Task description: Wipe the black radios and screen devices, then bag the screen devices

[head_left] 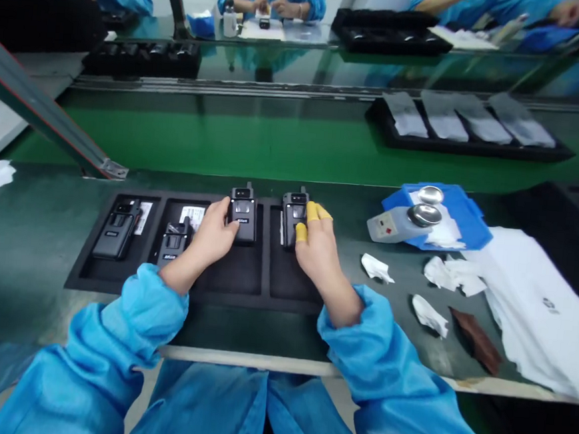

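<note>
A black compartment tray (85,269) lies on the bench in front of me. My left hand (214,234) grips a small black radio-like device (242,214) over the tray's third slot. My right hand (317,242), with yellow finger cots, is closed round a second black device (293,215) in the rightmost slot. Two more black devices rest in the tray: one (116,229) in the far left slot, one (174,243) in the second slot beside a white label (193,215). Both arms wear blue sleeves.
A white dispenser bottle (394,222) lies on a blue cloth (462,220) to the right, with crumpled white wipes (376,267), a brown pad (475,338) and white sheets (537,310). A green conveyor (255,137) carries a black tray of grey pouches (468,145). Other people in blue work beyond.
</note>
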Tool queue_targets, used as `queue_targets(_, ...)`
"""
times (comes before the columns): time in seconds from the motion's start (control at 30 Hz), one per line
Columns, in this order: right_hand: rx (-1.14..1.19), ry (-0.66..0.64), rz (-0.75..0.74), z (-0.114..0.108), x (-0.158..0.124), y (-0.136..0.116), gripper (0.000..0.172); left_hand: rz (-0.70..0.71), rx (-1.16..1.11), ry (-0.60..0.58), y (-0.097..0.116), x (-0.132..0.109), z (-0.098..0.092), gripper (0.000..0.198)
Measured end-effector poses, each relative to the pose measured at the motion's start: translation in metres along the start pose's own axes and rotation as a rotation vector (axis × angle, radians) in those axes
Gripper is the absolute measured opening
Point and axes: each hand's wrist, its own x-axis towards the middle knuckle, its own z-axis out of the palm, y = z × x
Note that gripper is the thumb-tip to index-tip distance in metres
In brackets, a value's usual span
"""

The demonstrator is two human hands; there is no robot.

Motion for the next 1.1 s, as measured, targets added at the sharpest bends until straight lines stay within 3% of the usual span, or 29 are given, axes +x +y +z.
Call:
queue_targets(0.1, -0.081, 0.033, -0.087, -0.01, -0.006, -0.008, 0.048, 0.049, 0.083, 0.047, 0.007, -0.029, -0.034, 0.054)
queue_targets(0.2, -0.108, 0.049, -0.18, -0.024, -0.014, -0.021, 0.046, 0.134, 0.326, 0.086, 0.014, -0.056, -0.074, 0.05)
queue_targets(0.3, -0.095, -0.012, -0.266, -0.032, -0.027, -0.039, 0.043, 0.058, 0.57, 0.188, 0.012, -0.071, -0.101, 0.055)
queue_targets(0.37, -0.074, -0.062, -0.33, -0.031, -0.037, -0.053, 0.041, 0.032, 0.65, 0.212, 0.007, -0.075, -0.103, 0.064)
queue_targets(0.47, -0.046, -0.115, -0.437, -0.024, -0.048, -0.072, 0.039, 0.02, 0.769, 0.171, 0.004, -0.076, -0.088, 0.076)
queue_targets(0.6, 0.008, -0.201, -0.525, -0.01, -0.057, -0.092, 0.038, -0.098, 0.966, 0.045, 0.011, -0.072, -0.069, 0.077)
queue_targets(0.7, 0.076, -0.298, -0.502, 0.003, -0.059, -0.101, 0.035, -0.155, 1.036, -0.05, 0.018, -0.068, -0.073, 0.076)
queue_targets(0.8, 0.217, -0.432, -0.379, 0.016, -0.062, -0.108, 0.037, -0.122, 0.887, -0.001, 0.02, -0.068, -0.085, 0.076)
queue_targets(0.9, 0.481, -0.606, -0.123, 0.027, -0.067, -0.113, 0.049, -0.074, 0.467, 0.168, 0.019, -0.072, -0.091, 0.071)
queue_targets(1.0, 0.765, -0.76, 0.153, 0.029, -0.07, -0.117, 0.078, -0.118, 0.001, 0.232, 0.018, -0.079, -0.082, 0.072)
queue_targets(1.1, 0.98, -0.835, 0.308, 0.021, -0.067, -0.119, 0.102, -0.149, -0.234, 0.216, 0.02, -0.084, -0.063, 0.081)
